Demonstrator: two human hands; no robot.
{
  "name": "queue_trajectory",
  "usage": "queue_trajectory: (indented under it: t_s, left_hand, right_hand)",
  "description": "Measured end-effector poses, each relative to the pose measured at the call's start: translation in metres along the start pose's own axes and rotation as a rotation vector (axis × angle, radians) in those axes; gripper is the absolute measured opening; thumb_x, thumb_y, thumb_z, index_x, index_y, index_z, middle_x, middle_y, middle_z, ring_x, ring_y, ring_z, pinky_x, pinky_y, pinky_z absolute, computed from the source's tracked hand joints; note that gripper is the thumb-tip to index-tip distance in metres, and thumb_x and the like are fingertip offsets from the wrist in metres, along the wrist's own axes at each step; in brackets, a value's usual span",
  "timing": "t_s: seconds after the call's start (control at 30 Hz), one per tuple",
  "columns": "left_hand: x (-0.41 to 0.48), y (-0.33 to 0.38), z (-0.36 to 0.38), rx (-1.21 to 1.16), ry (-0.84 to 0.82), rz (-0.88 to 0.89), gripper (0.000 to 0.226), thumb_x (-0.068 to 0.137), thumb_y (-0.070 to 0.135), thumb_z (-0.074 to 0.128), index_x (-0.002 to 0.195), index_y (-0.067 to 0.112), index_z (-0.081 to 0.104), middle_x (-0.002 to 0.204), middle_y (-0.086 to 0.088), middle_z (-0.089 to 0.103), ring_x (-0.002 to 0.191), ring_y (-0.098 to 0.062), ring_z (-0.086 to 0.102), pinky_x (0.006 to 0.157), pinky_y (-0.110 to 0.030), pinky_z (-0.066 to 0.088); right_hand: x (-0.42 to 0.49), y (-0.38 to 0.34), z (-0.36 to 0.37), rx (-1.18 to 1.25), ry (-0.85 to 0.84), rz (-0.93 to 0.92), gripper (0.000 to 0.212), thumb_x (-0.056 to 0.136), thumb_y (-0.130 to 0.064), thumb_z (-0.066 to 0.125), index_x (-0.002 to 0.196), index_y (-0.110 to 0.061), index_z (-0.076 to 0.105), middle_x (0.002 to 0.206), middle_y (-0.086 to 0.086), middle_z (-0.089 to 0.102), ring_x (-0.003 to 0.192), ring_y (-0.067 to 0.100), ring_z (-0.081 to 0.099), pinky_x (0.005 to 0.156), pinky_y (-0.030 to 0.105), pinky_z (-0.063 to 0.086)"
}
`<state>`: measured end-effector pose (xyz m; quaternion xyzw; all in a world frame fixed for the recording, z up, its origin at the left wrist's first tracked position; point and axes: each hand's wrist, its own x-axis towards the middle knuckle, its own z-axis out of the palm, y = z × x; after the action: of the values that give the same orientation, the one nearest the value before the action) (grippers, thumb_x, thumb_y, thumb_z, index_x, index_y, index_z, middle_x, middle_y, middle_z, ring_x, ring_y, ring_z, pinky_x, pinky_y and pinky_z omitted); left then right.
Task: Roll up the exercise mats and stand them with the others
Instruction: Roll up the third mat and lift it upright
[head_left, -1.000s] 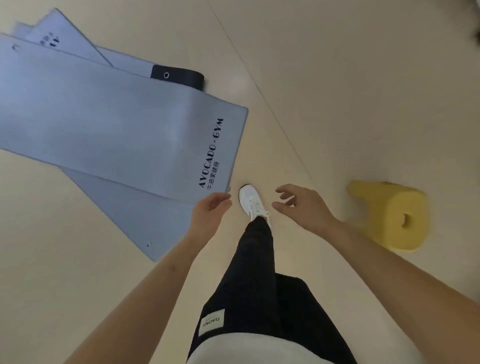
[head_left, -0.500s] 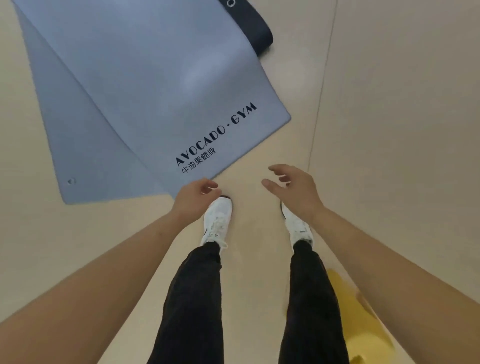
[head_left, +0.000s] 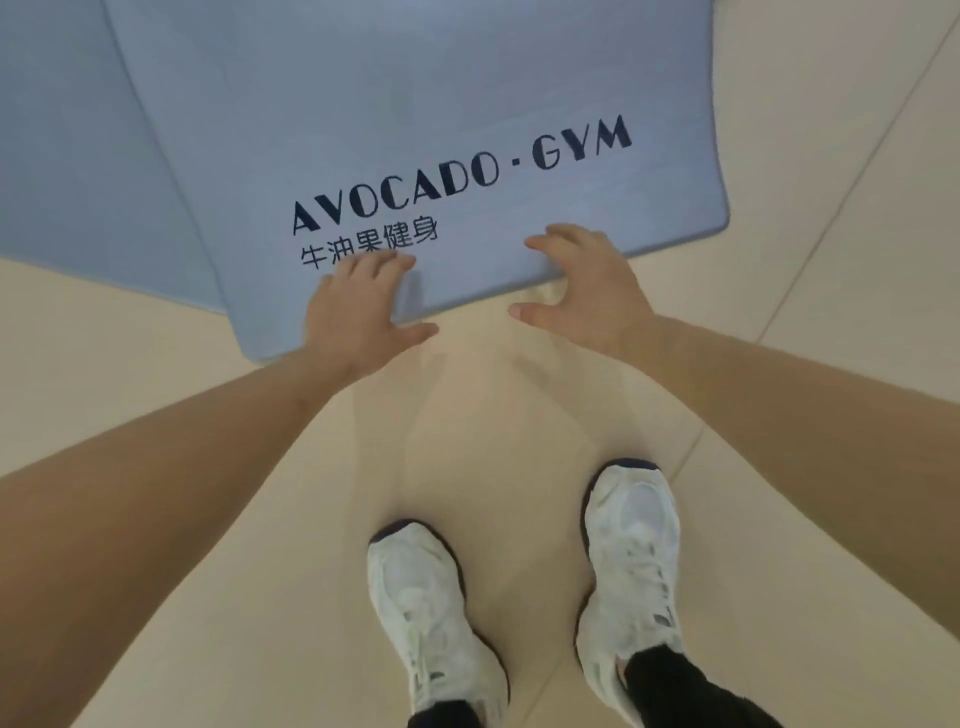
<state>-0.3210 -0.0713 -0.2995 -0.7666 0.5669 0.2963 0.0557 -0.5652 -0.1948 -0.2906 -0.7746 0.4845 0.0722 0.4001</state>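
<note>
A grey-blue exercise mat (head_left: 415, 93) printed "AVOCADO · GYM" lies flat on the beige floor, its near short edge right in front of me. My left hand (head_left: 358, 306) rests on that edge, fingers on top of the mat and thumb off it over the floor. My right hand (head_left: 582, 280) reaches the same edge further right, fingers spread over the mat and thumb below the edge. A second grey-blue mat (head_left: 78, 171) lies underneath, sticking out to the left.
My two white shoes (head_left: 431, 613) (head_left: 631, 566) stand on the floor (head_left: 156, 338) just behind the mat's edge. Tile seams run diagonally at the right.
I have bent down and the view has closed in on the mat. Both hands moved forward from above my feet onto the mat's near edge. The yellow roll has left view.
</note>
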Motion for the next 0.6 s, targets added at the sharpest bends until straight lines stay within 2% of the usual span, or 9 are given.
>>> queue_trajectory:
  t_s: [0.1, 0.2, 0.27, 0.33, 0.43, 0.53, 0.6]
  left_hand:
    - [0.013, -0.02, 0.045, 0.113, 0.216, -0.003, 0.099, 0.072, 0.076, 0.072, 0.153, 0.027, 0.041, 0.156, 0.002, 0.041, 0.141, -0.028, 0.034, 0.109, -0.049, 0.034]
    - [0.024, -0.033, 0.07, 0.158, 0.507, 0.078, 0.087, 0.078, 0.085, 0.06, 0.143, 0.027, 0.053, 0.147, 0.001, 0.053, 0.132, -0.031, 0.046, 0.1, -0.048, 0.037]
    - [0.028, -0.04, 0.079, 0.2, 0.699, 0.152, 0.078, 0.085, 0.084, 0.056, 0.133, 0.022, 0.064, 0.139, 0.0, 0.063, 0.126, -0.032, 0.056, 0.093, -0.046, 0.043]
    - [0.029, -0.04, 0.08, 0.201, 0.824, 0.187, 0.069, 0.088, 0.078, 0.059, 0.122, 0.019, 0.072, 0.131, -0.001, 0.071, 0.119, -0.031, 0.064, 0.085, -0.043, 0.049]
    - [0.025, -0.029, 0.069, 0.134, 0.9, 0.132, 0.058, 0.093, 0.072, 0.059, 0.109, 0.019, 0.077, 0.117, 0.0, 0.077, 0.108, -0.029, 0.071, 0.079, -0.039, 0.05]
    - [0.019, -0.013, 0.043, 0.075, 0.816, -0.009, 0.058, 0.097, 0.072, 0.051, 0.099, 0.019, 0.076, 0.096, -0.003, 0.078, 0.092, -0.031, 0.069, 0.078, -0.04, 0.044]
    - [0.016, -0.007, 0.029, 0.039, 0.739, -0.094, 0.061, 0.095, 0.074, 0.047, 0.095, 0.02, 0.075, 0.088, -0.005, 0.076, 0.089, -0.033, 0.067, 0.081, -0.042, 0.042]
  right_hand:
    - [0.023, 0.021, 0.041, -0.075, 0.062, -0.042, 0.091, 0.075, -0.056, 0.084, 0.153, -0.03, 0.045, 0.169, 0.002, 0.025, 0.156, 0.027, 0.015, 0.125, 0.049, 0.015]
    - [0.026, 0.03, 0.078, -0.153, 0.207, -0.073, 0.098, 0.069, -0.066, 0.081, 0.154, -0.039, 0.041, 0.171, 0.001, 0.014, 0.157, 0.028, 0.001, 0.126, 0.05, 0.002]
    - [0.031, 0.028, 0.091, -0.142, 0.283, -0.084, 0.097, 0.067, -0.07, 0.079, 0.152, -0.041, 0.042, 0.17, 0.003, 0.015, 0.157, 0.028, 0.0, 0.125, 0.051, -0.001]
    - [0.036, 0.029, 0.091, -0.129, 0.317, -0.084, 0.092, 0.067, -0.069, 0.08, 0.148, -0.041, 0.048, 0.166, 0.004, 0.023, 0.153, 0.028, 0.007, 0.123, 0.052, 0.005]
    - [0.04, 0.044, 0.074, -0.119, 0.467, -0.261, 0.074, 0.076, -0.066, 0.075, 0.14, -0.033, 0.059, 0.151, 0.006, 0.045, 0.139, 0.028, 0.031, 0.111, 0.051, 0.024]
    - [0.045, 0.072, 0.05, -0.129, 0.614, -0.458, 0.057, 0.091, -0.059, 0.067, 0.135, -0.024, 0.064, 0.137, 0.01, 0.06, 0.124, 0.028, 0.051, 0.102, 0.048, 0.033]
    - [0.05, 0.085, 0.036, -0.137, 0.673, -0.493, 0.055, 0.093, -0.059, 0.065, 0.129, -0.018, 0.069, 0.127, 0.011, 0.066, 0.115, 0.026, 0.056, 0.099, 0.045, 0.037]
